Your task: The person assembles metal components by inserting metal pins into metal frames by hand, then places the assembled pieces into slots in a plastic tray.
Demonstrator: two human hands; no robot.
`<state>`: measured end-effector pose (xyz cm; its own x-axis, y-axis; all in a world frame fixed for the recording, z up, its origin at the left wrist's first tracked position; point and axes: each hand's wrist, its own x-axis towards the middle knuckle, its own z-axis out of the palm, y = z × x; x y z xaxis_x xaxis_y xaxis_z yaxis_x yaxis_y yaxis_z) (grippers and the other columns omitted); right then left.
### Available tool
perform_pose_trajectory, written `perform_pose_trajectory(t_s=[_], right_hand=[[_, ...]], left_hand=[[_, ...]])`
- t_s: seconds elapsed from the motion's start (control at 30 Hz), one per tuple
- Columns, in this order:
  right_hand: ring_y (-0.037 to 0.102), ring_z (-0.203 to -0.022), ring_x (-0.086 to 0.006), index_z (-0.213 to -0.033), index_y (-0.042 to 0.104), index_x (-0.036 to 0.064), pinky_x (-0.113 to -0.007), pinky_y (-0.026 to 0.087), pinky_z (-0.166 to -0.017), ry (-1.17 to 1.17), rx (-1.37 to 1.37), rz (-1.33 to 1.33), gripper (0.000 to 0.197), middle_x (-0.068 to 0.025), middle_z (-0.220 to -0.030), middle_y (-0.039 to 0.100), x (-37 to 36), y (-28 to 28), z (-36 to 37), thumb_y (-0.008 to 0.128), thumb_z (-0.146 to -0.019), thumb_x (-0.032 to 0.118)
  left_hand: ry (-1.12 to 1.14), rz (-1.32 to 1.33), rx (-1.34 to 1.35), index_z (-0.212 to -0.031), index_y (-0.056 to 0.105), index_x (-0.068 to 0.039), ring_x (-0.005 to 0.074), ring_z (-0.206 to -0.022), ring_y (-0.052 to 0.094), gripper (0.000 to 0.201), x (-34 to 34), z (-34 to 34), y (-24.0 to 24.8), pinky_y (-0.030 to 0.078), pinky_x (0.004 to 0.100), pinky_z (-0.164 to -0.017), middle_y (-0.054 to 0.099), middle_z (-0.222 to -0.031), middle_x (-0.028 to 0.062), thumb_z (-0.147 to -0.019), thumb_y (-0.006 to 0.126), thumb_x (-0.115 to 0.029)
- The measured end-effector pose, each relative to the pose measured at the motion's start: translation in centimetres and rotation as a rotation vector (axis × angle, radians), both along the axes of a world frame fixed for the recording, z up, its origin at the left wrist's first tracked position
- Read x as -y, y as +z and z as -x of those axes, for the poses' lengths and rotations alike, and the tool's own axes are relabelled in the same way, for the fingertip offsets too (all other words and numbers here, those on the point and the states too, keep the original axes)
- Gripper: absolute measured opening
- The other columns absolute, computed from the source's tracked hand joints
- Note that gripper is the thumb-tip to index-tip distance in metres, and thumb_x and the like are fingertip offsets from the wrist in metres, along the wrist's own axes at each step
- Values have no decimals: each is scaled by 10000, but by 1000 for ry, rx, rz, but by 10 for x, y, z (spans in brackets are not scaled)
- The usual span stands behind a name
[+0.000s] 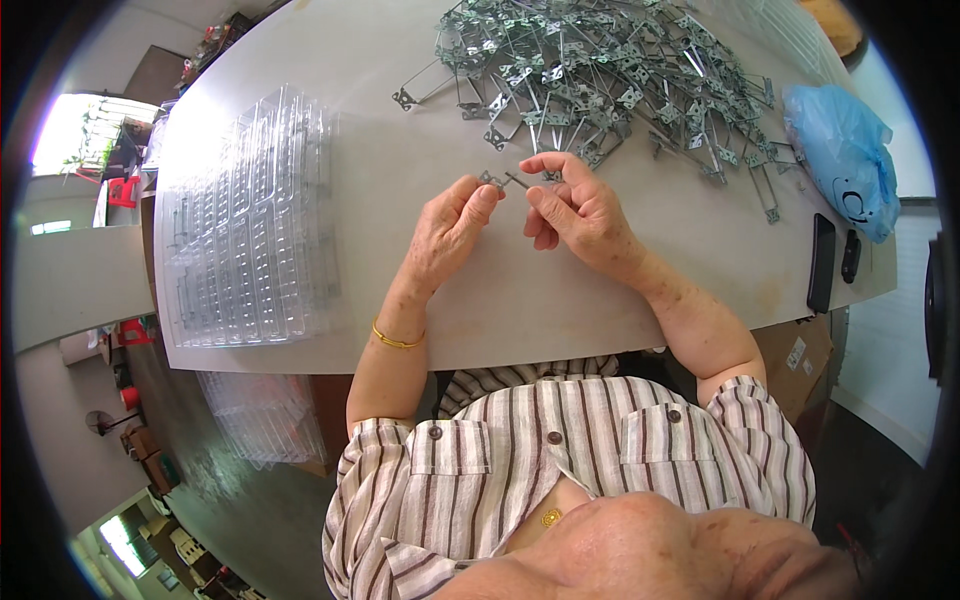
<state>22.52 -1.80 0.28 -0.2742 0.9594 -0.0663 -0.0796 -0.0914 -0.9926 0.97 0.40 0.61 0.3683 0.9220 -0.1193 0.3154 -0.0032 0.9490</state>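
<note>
Over the table's middle, my left hand (452, 228) is closed, its thumb and forefinger pinching a small grey metal bracket (490, 179). My right hand (585, 213) faces it, a short gap away. A thin dark metal rod (516, 180) sticks out past its thumb tip, held by the thumb and curled fingers, with the forefinger arched above. Whether rod and bracket are joined cannot be made out. Just beyond both hands lies a large heap of grey metal brackets with wire rods (600, 75), tangled together.
Stacked clear plastic trays (250, 230) stand on the table (400, 130) at left, with more trays (262, 415) below its edge. To the right are a blue plastic bag (843, 155), a black phone-like slab (821, 262) and a small black object (851, 256). A cardboard box (800, 365) sits below.
</note>
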Motion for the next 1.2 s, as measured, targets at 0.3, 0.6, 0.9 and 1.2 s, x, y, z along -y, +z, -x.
perform_pose_trajectory(t_s=[0.3,0.6,0.9,1.2], right_hand=[[627,-599,-88,-1252,545,46,-226,507,-558,69,-14,36,277,-38,-711,670,-1,5,-1,561,-1031,213],[593,-553,-63,-1168,597,66,-215,458,-493,106,21,109,208,-15,-668,634,-4,6,-6,577,-1026,217],[417,-566,10,-983,683,75,-179,331,-500,65,32,38,115,104,-672,525,-7,6,-10,633,-999,177],[503,-536,-17,-1052,660,106,-190,390,-462,-86,-130,27,130,37,-695,602,-14,5,-15,615,-1017,223]], left_hand=[[-66,-145,-85,-1026,665,-4,91,-657,423,437,0,2,-3,384,279,-584,496,-722,5,-1052,512,-412],[-118,-293,-165,-1003,647,11,172,-646,470,292,3,0,0,413,316,-596,527,-738,87,-1012,595,-276],[-217,-335,-218,-998,653,6,224,-684,559,260,9,-3,5,468,324,-643,602,-805,124,-979,630,-252],[4,237,209,-1033,676,19,46,-587,412,432,-2,6,11,326,209,-508,534,-731,-25,-1055,496,-372]])
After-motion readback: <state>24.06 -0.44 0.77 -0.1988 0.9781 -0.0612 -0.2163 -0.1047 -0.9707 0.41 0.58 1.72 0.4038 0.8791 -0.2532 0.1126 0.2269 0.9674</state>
